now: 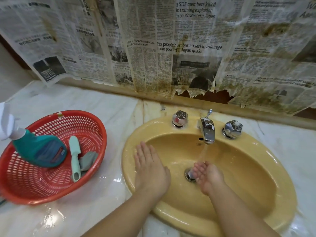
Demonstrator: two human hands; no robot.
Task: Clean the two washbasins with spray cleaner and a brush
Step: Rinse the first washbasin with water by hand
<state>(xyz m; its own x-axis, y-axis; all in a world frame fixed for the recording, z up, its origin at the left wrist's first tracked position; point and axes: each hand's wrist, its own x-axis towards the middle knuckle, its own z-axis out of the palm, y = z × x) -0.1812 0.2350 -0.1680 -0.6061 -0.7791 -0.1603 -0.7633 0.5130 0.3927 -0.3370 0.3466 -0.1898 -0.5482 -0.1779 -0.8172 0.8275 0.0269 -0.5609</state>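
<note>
A yellow washbasin [242, 182] is set in a marble counter, and water runs from its chrome tap [207, 130]. My right hand [207, 177] is cupped palm up under the stream, over the drain [189, 175], holding nothing. My left hand [150, 170] lies flat, fingers straight, on the basin's left rim and inner wall. A teal spray cleaner bottle [40, 149] with a white trigger leans in a red basket [42, 190] on the left. A pale green brush [75, 158] lies beside it in the basket.
A grey sponge or cloth [88, 159] sits in the basket next to the brush. Two chrome knobs [179, 118] [233, 129] flank the tap. Stained, torn newspaper [171, 48] covers the wall behind. The marble counter [71, 218] is wet in front of the basket.
</note>
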